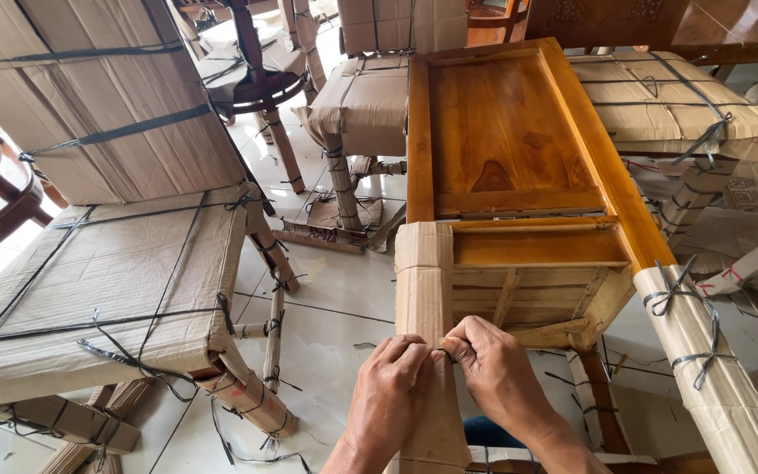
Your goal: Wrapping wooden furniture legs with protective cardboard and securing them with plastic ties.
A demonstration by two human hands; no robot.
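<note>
Wooden table (519, 149) upturned, golden-brown, grain glossy; far end cut off by frame top. Two legs wrapped in corrugated cardboard: near leg (425, 290) at table's front-left corner, second leg (712, 377) at front-right, bound with dark strap. Left hand (388, 395) and right hand (497, 369) meet on near leg; fingers (414, 351) curled shut, pinching thin dark strap, mostly hidden. Wrists cut off below. Cardboard-wrapped chair (107, 281) left of table.

Wooden table (519, 149) lies overturned at frame centre. Its cardboard-wrapped leg (425, 290) runs toward the lower centre, with the left hand (388, 399) and right hand (497, 373) on it. Wrapped chair (107, 281) stands left; second wrapped leg (712, 369) lower right.
</note>
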